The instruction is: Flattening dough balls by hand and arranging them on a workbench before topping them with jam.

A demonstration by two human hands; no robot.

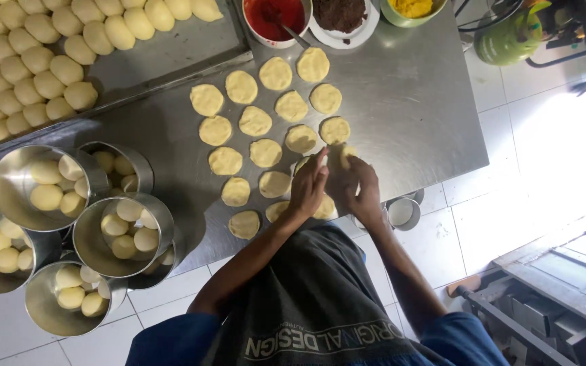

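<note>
My left hand (308,184) and my right hand (359,186) meet over the front right part of a steel table (415,115). Together they pinch a pale piece of dough (342,156) between the fingertips, just above the tabletop. Several flattened dough discs (256,120) lie in rows on the table beyond and to the left of my hands. More discs (244,224) lie near the front edge, and one is partly hidden under my left wrist.
A tray of round dough balls (42,61) fills the far left. Several steel bowls (15,186) holding dough balls stand stacked at the left front. Bowls of red sauce (276,17), brown filling (339,13) and yellow filling (412,8) line the far edge. A green gas cylinder (510,37) stands on the tiled floor.
</note>
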